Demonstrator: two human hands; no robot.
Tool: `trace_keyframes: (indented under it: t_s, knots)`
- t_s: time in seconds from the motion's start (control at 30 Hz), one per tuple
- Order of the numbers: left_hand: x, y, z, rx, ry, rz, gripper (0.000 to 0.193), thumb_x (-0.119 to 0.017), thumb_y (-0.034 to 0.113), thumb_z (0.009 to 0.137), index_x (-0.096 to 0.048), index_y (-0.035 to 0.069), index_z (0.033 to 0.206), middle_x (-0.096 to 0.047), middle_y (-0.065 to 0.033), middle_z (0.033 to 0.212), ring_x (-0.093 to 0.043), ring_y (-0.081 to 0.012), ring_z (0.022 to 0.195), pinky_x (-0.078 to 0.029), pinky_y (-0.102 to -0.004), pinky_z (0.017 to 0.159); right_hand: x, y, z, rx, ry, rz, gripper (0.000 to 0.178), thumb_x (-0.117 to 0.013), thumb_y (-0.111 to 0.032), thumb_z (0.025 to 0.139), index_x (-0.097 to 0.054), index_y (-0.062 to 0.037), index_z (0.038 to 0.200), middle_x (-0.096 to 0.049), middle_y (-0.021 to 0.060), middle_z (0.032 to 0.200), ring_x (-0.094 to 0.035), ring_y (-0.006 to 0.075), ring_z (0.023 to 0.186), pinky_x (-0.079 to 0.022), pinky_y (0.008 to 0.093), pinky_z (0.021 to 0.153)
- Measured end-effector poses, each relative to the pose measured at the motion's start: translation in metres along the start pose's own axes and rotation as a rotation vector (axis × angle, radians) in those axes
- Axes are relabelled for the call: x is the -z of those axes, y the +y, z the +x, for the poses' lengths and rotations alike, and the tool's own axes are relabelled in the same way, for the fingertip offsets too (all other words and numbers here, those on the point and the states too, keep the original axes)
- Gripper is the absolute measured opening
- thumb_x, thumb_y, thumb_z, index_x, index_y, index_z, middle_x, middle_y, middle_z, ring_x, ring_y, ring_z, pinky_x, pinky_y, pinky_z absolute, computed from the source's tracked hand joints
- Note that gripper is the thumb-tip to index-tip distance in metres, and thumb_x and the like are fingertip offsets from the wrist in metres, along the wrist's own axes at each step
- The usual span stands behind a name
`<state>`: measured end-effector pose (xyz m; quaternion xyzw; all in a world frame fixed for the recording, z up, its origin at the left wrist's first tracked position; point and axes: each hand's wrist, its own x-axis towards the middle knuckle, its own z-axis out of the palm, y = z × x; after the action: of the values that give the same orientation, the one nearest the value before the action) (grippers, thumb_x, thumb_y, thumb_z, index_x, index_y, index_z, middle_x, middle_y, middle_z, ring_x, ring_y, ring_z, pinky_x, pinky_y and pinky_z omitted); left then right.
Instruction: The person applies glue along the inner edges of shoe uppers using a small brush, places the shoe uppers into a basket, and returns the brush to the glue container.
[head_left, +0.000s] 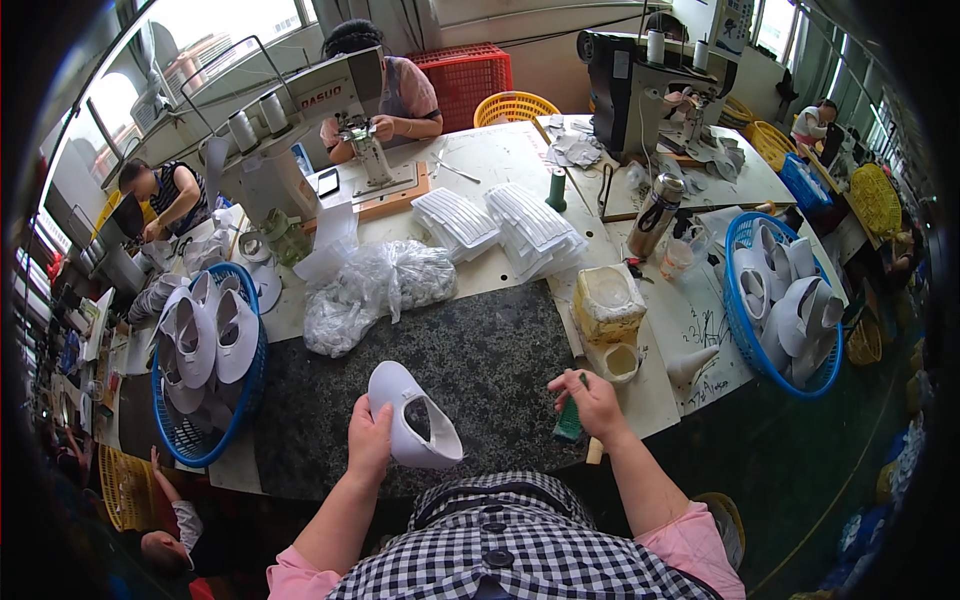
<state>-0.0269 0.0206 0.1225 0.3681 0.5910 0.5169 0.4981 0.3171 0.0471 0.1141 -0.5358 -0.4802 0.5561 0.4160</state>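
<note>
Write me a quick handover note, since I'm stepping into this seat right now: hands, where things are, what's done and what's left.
Left hand: holds a white shoe upper over the dark work mat.
Right hand: fingers closed on a green-handled tool at the mat's right edge, beside the small cup.
Blue basket on the left and blue basket on the right both hold white uppers; which pile is finished I cannot tell.
In hand: this one upper, tool not touching it.
</note>
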Motion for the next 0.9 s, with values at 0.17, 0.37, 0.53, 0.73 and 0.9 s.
trace_keyframes:
  t_s: [0.17, 0.37, 0.53, 0.73, 0.9]
  knots:
    - [-0.004, -0.012, 0.022, 0.063, -0.027, 0.077, 0.034, -0.054, 0.011, 0.096, -0.046, -0.001, 0.126, -0.059, -0.0094, 0.112, -0.057, -0.0150, 0.101, -0.047, -0.0296, 0.089, 0.066, 0.020, -0.023, 0.131, 0.286, 0.139, 0.045, -0.039, -0.037, 0.104, -0.065, -0.0002, 0.104, -0.064, 0.0070, 0.088, -0.062, 0.0138, 0.087, -0.054, 0.0303, 0.072]
    - [-0.017, -0.043, 0.030, 0.124, -0.149, 0.118, 0.048, -0.060, 0.004, 0.088, -0.043, 0.000, 0.132, -0.057, -0.0089, 0.119, -0.056, -0.0175, 0.107, -0.044, -0.0326, 0.096, 0.099, 0.005, -0.047, 0.069, 0.525, -0.024, 0.048, -0.035, -0.041, 0.104, -0.062, -0.0023, 0.113, -0.060, 0.0032, 0.085, -0.063, 0.0100, 0.080, -0.055, 0.0238, 0.062]
    - [-0.021, -0.027, 0.033, 0.017, -0.154, -0.055, 0.041, -0.053, 0.001, 0.090, -0.046, 0.000, 0.130, -0.058, -0.0085, 0.119, -0.057, -0.0162, 0.106, -0.045, -0.0311, 0.095, 0.104, 0.015, -0.036, 0.217, 0.624, -0.124, 0.023, -0.062, -0.008, 0.091, -0.063, -0.0044, 0.113, -0.067, 0.0097, 0.096, -0.065, 0.0137, 0.080, -0.055, 0.0268, 0.068]
    - [-0.049, -0.038, 0.035, 0.063, -0.172, 0.003, 0.042, -0.054, 0.002, 0.090, -0.045, 0.000, 0.132, -0.058, -0.0087, 0.119, -0.057, -0.0169, 0.107, -0.045, -0.0310, 0.095, 0.102, 0.028, -0.005, 0.192, 0.705, -0.439, 0.022, -0.065, -0.008, 0.085, -0.065, -0.0078, 0.108, -0.069, 0.0159, 0.092, -0.067, 0.0294, 0.083, -0.052, 0.0370, 0.076]
    - [-0.056, -0.059, 0.041, 0.076, -0.158, 0.076, 0.043, -0.057, 0.002, 0.090, -0.047, 0.001, 0.131, -0.060, -0.0093, 0.119, -0.058, -0.0176, 0.106, -0.046, -0.0316, 0.093, 0.102, 0.041, 0.016, 0.119, 0.663, -0.459, 0.020, -0.061, -0.007, 0.086, -0.064, -0.0056, 0.106, -0.069, 0.0175, 0.090, -0.068, 0.0305, 0.082, -0.053, 0.0367, 0.072]
